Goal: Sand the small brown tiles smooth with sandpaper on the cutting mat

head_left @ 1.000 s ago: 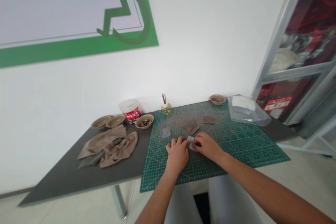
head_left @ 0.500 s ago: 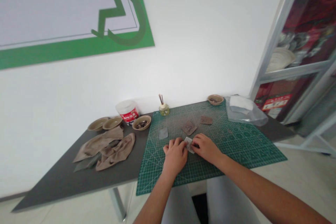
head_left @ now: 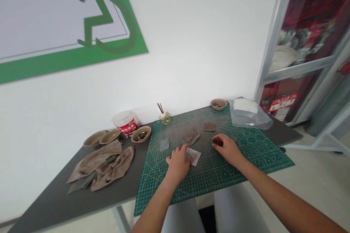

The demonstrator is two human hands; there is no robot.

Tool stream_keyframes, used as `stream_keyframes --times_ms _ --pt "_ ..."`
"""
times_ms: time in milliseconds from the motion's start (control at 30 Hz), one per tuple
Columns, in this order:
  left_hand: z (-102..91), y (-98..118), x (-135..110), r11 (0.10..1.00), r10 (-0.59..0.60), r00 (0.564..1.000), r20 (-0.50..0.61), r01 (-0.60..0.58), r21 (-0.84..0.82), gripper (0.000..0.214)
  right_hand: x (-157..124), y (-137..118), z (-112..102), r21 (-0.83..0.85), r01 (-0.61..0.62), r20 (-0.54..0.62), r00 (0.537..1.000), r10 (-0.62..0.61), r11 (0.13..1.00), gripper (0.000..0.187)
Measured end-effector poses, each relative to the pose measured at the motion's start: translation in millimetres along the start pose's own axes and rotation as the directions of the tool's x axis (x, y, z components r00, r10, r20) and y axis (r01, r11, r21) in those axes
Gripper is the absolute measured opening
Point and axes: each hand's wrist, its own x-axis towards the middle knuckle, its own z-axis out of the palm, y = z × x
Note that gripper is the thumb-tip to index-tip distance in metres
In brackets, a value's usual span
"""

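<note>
My left hand rests on the green cutting mat, its fingers bent over the left edge of a small pale grey square piece with faint markings. The piece looks thin, like paper or cloth. To the right of it is my right hand, apart from the piece, its thumb and fingertips curled together. Whether something small and dark is in that pinch is hard to tell. Just beyond the hands lie a brownish square piece with a dark drawing, a smaller brown piece and a translucent square.
Left of the mat are brown cloths, a bowl of small dark pieces, two more bowls and a white tub. Along the back stand a reed diffuser, another bowl and a plastic bag.
My right hand has let go of the pale square and moved right, away from it. My left hand stays on the piece, and more of it shows. The view has shifted slightly.
</note>
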Motion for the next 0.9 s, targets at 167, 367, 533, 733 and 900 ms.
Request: stream_keyframes --times_ms 167,367,533,733,900 --pt "-13.5 -4.4 17.9 0.999 0.033 0.983 0.179 -0.036 0.013 0.059 -1.7 -4.3 1.6 0.028 0.037 -0.004 0.999 -0.036 0.999 0.017" --pt "-29.4 -0.9 35.5 0.991 0.109 0.946 0.304 -0.129 0.046 0.051 -3.1 -8.2 -2.0 0.078 -0.006 -0.025 1.0 0.008 0.997 0.017" --pt "-38.5 3.0 46.6 0.98 0.172 0.926 0.336 -0.194 0.034 0.043 -5.3 -12.9 -4.5 0.106 -0.006 0.032 0.999 0.003 0.994 0.018" --pt "-51.3 -6.7 56.1 0.96 0.28 0.907 0.315 -0.259 -0.108 0.026 -6.5 -15.1 -7.6 0.111 0.001 0.021 1.0 -0.004 0.994 0.017" --pt "-85.6 -24.2 83.0 0.954 0.254 0.967 -0.034 -0.256 -0.156 0.015 -5.9 -15.4 -9.1 0.138 -0.026 0.011 1.0 0.025 0.99 0.017"
